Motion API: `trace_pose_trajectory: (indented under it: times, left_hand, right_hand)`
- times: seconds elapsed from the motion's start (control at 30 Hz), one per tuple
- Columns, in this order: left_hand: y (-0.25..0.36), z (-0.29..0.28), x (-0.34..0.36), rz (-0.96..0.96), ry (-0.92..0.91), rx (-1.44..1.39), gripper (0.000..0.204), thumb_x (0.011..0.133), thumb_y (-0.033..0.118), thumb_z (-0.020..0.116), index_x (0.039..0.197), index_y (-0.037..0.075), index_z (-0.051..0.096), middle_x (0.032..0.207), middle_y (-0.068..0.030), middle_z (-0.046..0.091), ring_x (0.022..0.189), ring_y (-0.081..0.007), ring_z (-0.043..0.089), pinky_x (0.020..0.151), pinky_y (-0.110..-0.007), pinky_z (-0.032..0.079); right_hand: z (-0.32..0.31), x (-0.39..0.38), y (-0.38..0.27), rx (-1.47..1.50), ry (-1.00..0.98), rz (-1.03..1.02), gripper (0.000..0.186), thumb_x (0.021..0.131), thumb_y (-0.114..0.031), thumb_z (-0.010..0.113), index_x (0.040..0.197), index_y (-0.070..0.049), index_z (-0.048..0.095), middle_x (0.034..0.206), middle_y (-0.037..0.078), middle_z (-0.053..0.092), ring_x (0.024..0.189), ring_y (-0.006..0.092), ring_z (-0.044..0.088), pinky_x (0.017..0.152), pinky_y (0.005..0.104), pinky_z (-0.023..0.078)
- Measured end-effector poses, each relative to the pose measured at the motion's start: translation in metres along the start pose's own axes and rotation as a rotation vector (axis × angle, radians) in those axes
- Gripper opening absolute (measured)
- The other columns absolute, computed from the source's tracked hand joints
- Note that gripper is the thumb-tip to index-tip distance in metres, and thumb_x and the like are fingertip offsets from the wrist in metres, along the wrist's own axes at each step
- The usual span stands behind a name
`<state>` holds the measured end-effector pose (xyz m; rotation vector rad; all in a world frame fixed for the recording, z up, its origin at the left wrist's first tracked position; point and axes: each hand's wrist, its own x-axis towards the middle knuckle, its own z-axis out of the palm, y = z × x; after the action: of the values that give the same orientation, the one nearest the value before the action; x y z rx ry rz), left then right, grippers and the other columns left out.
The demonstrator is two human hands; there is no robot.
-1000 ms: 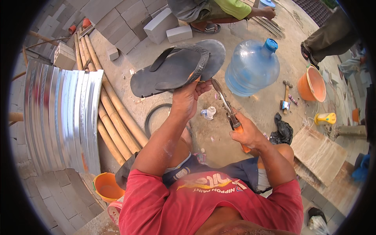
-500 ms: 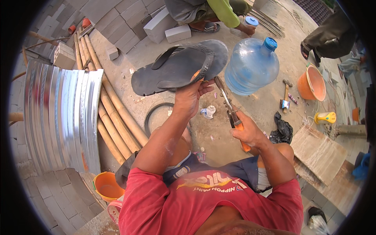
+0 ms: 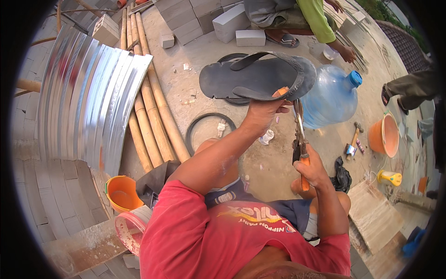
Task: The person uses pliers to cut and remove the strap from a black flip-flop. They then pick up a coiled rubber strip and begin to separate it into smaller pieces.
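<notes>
My left hand (image 3: 264, 115) is closed on a black flip-flop (image 3: 253, 76), raised with its strap side showing. A small orange patch shows by the strap near my fingers, and dark curved edges stick out behind the sole; I cannot tell what either belongs to. In my right hand (image 3: 312, 168) is a pair of orange-handled snips (image 3: 299, 125), gripped by the handles. Their metal jaws point up beside the fingers of my left hand, at the flip-flop's lower edge; whether they touch it is unclear.
A blue water jug (image 3: 330, 100) stands beyond the snips. Corrugated metal sheet (image 3: 88, 102) and bamboo poles (image 3: 155, 111) lie left. Around me are orange buckets (image 3: 123, 193), a hammer (image 3: 354, 142), a black coil (image 3: 188, 139) and boards (image 3: 376, 214). A co-worker's hand (image 3: 347, 53) reaches down ahead.
The view has shifted, so the surroundings sit further left or right in it. The snips have turned more upright, still by the flip-flop. The co-worker's hand has left the blue-lidded container.
</notes>
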<state>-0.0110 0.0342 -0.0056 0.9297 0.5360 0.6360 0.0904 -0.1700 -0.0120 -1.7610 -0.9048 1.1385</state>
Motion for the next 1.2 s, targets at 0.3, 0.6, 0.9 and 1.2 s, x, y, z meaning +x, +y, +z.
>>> trace_pose_trajectory:
  times: [0.3, 0.6, 0.9, 1.2]
  left_hand:
    - [-0.001, -0.001, -0.002, 0.050, -0.004, 0.031, 0.026, 0.092, 0.011, 0.061, 0.116, 0.001, 0.059, 0.105, -0.0103, 0.066, 0.095, -0.0211, 0.065, 0.076, -0.031, 0.054]
    - [0.003, 0.002, -0.003, 0.037, 0.001, 0.045, 0.028, 0.091, 0.016, 0.064, 0.116, 0.003, 0.059, 0.107, -0.0086, 0.065, 0.095, -0.0203, 0.064, 0.077, -0.032, 0.054]
    - [-0.003, -0.001, -0.003, 0.031, 0.023, -0.023, 0.025, 0.092, 0.013, 0.062, 0.115, 0.004, 0.058, 0.108, -0.0092, 0.065, 0.096, -0.0213, 0.064, 0.077, -0.035, 0.054]
    - [-0.014, -0.004, 0.001, 0.078, -0.024, -0.030, 0.032, 0.089, 0.020, 0.067, 0.116, 0.006, 0.059, 0.107, -0.0072, 0.065, 0.095, -0.0187, 0.064, 0.078, -0.034, 0.054]
  right_hand:
    - [-0.006, 0.000, -0.007, 0.002, -0.119, 0.043, 0.082, 0.073, -0.019, 0.060, 0.146, 0.002, 0.028, 0.116, 0.010, 0.053, 0.105, 0.0205, 0.051, 0.096, 0.0311, 0.039]
    - [-0.001, -0.005, -0.016, 0.038, -0.060, 0.032, 0.057, 0.072, -0.018, 0.061, 0.124, 0.000, 0.047, 0.097, 0.006, 0.051, 0.089, 0.0160, 0.048, 0.082, 0.0302, 0.042]
    - [-0.007, 0.002, 0.005, -0.065, -0.147, -0.051, 0.076, 0.074, -0.020, 0.061, 0.141, 0.003, 0.033, 0.118, 0.019, 0.052, 0.110, 0.0275, 0.052, 0.098, 0.0340, 0.039]
    - [-0.004, -0.002, 0.003, -0.045, -0.049, -0.116, 0.048, 0.073, -0.020, 0.064, 0.114, 0.001, 0.052, 0.093, 0.008, 0.056, 0.085, 0.0181, 0.051, 0.079, 0.0323, 0.044]
